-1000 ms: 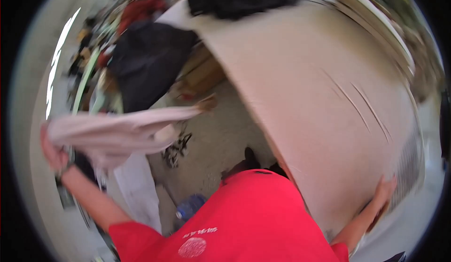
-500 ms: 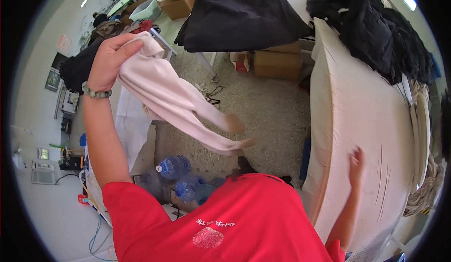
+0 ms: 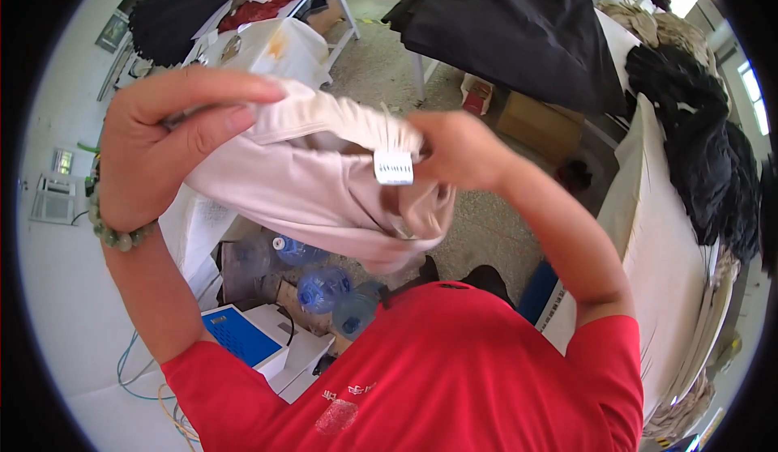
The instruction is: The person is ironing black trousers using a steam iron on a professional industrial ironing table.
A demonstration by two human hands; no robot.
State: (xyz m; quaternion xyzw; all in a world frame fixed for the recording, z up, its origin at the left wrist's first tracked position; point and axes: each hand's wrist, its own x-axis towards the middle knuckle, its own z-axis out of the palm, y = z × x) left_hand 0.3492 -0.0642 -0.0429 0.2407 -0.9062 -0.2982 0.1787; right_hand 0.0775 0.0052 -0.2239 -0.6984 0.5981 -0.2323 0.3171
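A pair of pale pink pants is held up in front of me, its gathered waistband spread between my two hands. My left hand, with a green bead bracelet above it, is closed on the waistband's left end, thumb below and fingers on top. At the other end my right hand is closed on the band; its fingers are partly hidden and a little blurred. A white label hangs from the waistband just beside the right fingers. The pants' lower part is bunched under the band, so the legs cannot be made out.
Blue water bottles stand on the floor below the pants, near a blue-and-white box. A cloth-covered table runs along my right, with black garments on it. Black cloth covers a table ahead, over a cardboard box.
My right hand has come up from the right-hand table and taken hold of the waistband. The pants, hanging from my left hand before, are now stretched between both hands. The view has shifted left.
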